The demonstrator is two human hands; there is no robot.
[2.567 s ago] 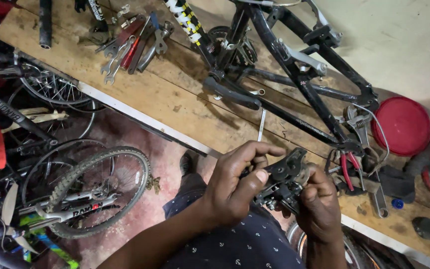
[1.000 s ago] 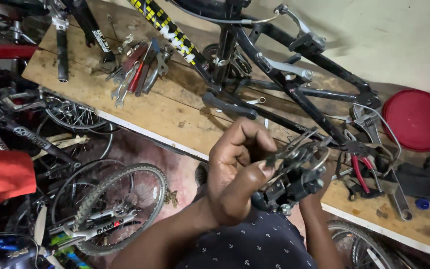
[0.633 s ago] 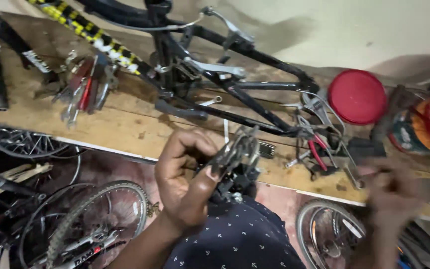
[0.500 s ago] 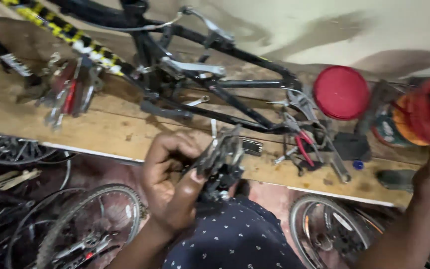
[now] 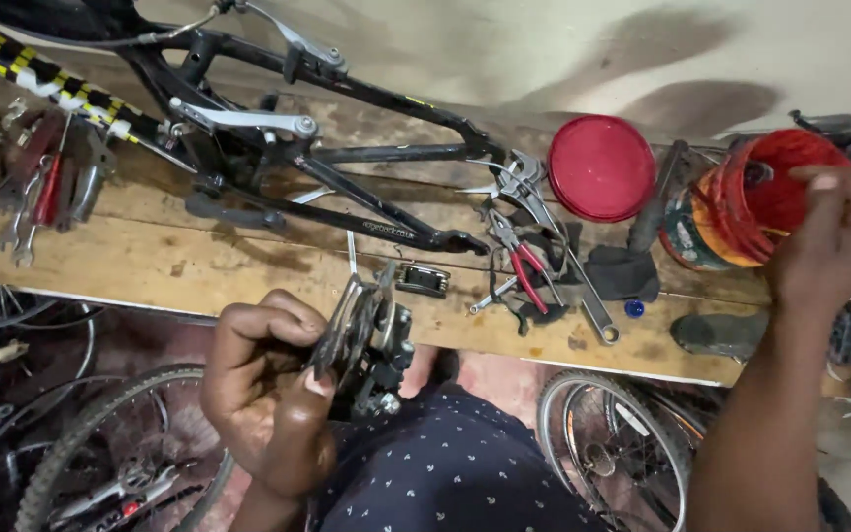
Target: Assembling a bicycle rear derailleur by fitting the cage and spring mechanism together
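My left hand (image 5: 263, 389) grips a black and silver bicycle derailleur (image 5: 364, 340) over my lap, just below the front edge of the wooden bench (image 5: 199, 266). My right hand (image 5: 834, 236) is stretched out to the far right, fingers curled at the rim of a red tub (image 5: 746, 202) that stands on the bench. Whether those fingers grip the tub or something inside it I cannot tell. A thin cable rises from the derailleur toward the black bicycle frame (image 5: 347, 182) lying on the bench.
A round red lid (image 5: 601, 167) lies left of the tub. Red-handled pliers (image 5: 524, 271), a wrench (image 5: 558, 251), a black rag (image 5: 622, 271) and a small multi-tool (image 5: 421, 281) lie mid-bench. More tools (image 5: 46, 187) sit far left. Bicycle wheels (image 5: 608, 443) stand below.
My right hand let go of the derailleur and swung out right to the red tub. My left hand kept the derailleur. My view panned to the right along the bench.
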